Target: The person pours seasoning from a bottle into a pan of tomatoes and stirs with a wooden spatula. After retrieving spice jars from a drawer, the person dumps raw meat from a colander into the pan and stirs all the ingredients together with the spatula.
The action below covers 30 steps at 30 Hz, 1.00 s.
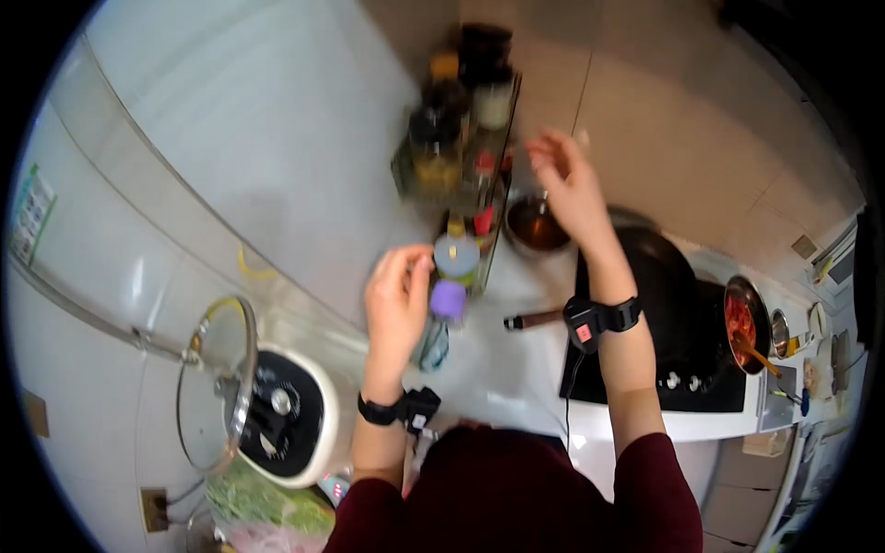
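My left hand [396, 300] is raised beside the spice rack, its fingers loosely bent and the thumb near the fingertips, with no object visible in it. Just right of it are a jar with a grey lid [456, 255] and a bottle with a purple cap [448, 300]. My right hand [570, 184] hovers near the rack's right side, slightly blurred. Its fingers are half curled and apart, and nothing shows in them. Below and left of that hand, a bowl of dark brown liquid [536, 226] sits on the counter, partly covered by the hand.
A two-level rack [442, 195] bears several jars. Right of it, a large black pan [653, 276] with a brown handle sits on the black cooktop [705, 396]. Farther right is a pan of red food [740, 318] with a spatula. A white cooker [323, 433] stands at left beside a glass lid [214, 387].
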{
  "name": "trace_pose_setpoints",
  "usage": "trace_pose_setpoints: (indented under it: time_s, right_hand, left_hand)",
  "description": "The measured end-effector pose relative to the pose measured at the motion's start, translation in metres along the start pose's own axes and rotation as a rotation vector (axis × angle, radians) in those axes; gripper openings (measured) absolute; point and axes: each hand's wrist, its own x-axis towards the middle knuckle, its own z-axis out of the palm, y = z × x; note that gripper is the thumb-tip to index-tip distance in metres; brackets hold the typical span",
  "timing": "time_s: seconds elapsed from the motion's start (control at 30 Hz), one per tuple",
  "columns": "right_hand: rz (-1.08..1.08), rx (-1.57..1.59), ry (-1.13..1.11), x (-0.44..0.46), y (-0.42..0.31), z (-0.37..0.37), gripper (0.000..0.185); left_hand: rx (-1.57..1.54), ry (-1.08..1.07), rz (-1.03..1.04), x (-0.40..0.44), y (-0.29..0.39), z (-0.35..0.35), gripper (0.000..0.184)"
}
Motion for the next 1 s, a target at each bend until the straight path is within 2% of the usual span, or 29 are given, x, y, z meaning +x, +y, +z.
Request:
trace_pose_setpoints:
  time_s: [0.13, 0.27, 0.47, 0.53, 0.6, 0.67, 0.73, 0.77, 0.8, 0.87, 0.93, 1.0]
  right_hand:
    - [0.175, 0.136, -0.105, -0.042, -0.016, 0.0, 0.042]
    - [0.308, 0.113, -0.22, -0.077, -0.012, 0.001, 0.042]
    - [0.422, 0.188, -0.214, -0.12, -0.003, -0.008, 0.042]
    - [0.537, 0.241, -0.182, -0.137, -0.01, -0.012, 0.04]
    - [0.494, 0.123, -0.179, -0.159, -0.009, -0.022, 0.038]
    - [0.506, 0.135, -0.129, -0.183, -0.008, -0.031, 0.023]
    - [0.551, 0.055, -0.209, -0.211, -0.01, -0.053, 0.007]
    - [0.588, 0.098, -0.184, -0.223, -0.016, -0.061, 0.013]
    - [0.489, -0.011, -0.27, -0.239, -0.014, -0.077, 0.012]
    - [0.484, -0.032, -0.343, -0.271, -0.017, -0.107, 0.016]
    - [0.732, 0.115, -0.348, -0.309, -0.023, -0.137, 0.022]
    - [0.772, 0.224, -0.337, -0.356, -0.016, -0.17, 0.029]
  left_hand:
    - [0.001, -0.056, -0.134, -0.025, -0.01, -0.01, 0.011]
    - [-0.045, -0.081, -0.207, -0.053, -0.027, -0.017, 0.011]
    - [-0.038, -0.156, -0.299, -0.076, -0.038, -0.013, 0.011]
    - [-0.05, -0.196, -0.307, -0.078, -0.035, -0.004, 0.01]
    - [-0.084, -0.227, -0.303, -0.085, -0.041, 0.009, 0.01]
    - [-0.116, -0.274, -0.311, -0.095, -0.039, 0.026, 0.009]
    - [-0.144, -0.34, -0.309, -0.106, -0.032, 0.041, 0.009]
    - [-0.151, -0.371, -0.306, -0.113, -0.025, 0.048, 0.01]
    - [-0.152, -0.399, -0.298, -0.12, -0.018, 0.053, 0.01]
    - [-0.17, -0.424, -0.321, -0.142, -0.002, 0.065, 0.01]
    - [-0.184, -0.442, -0.342, -0.165, 0.017, 0.079, 0.01]
    - [-0.164, -0.516, -0.384, -0.192, 0.041, 0.095, 0.01]
